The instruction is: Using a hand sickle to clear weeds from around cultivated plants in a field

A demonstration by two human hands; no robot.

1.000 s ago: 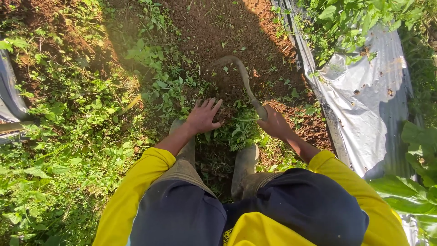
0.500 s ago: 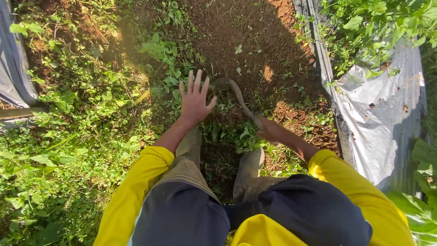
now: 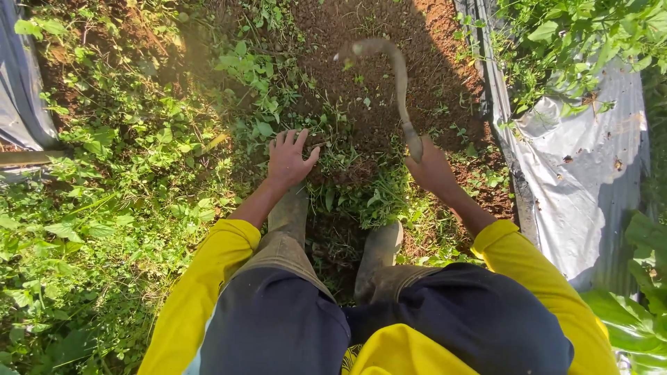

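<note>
Nearest, two muddy rubber boots (image 3: 379,253) are planted among low green weeds (image 3: 361,194). Just beyond the boots, the left hand (image 3: 289,160) is spread open over the weeds. The right hand (image 3: 432,169) is closed around a curved grey sickle (image 3: 397,76), raised higher than half a second ago; a careless downswing could nick the left fingers.

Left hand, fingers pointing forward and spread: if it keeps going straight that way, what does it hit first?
Probably the low green weeds just ahead of the left hand, then bare brown soil. Height above ground is unclear. The curved sickle in the right hand lies off that line.
</note>
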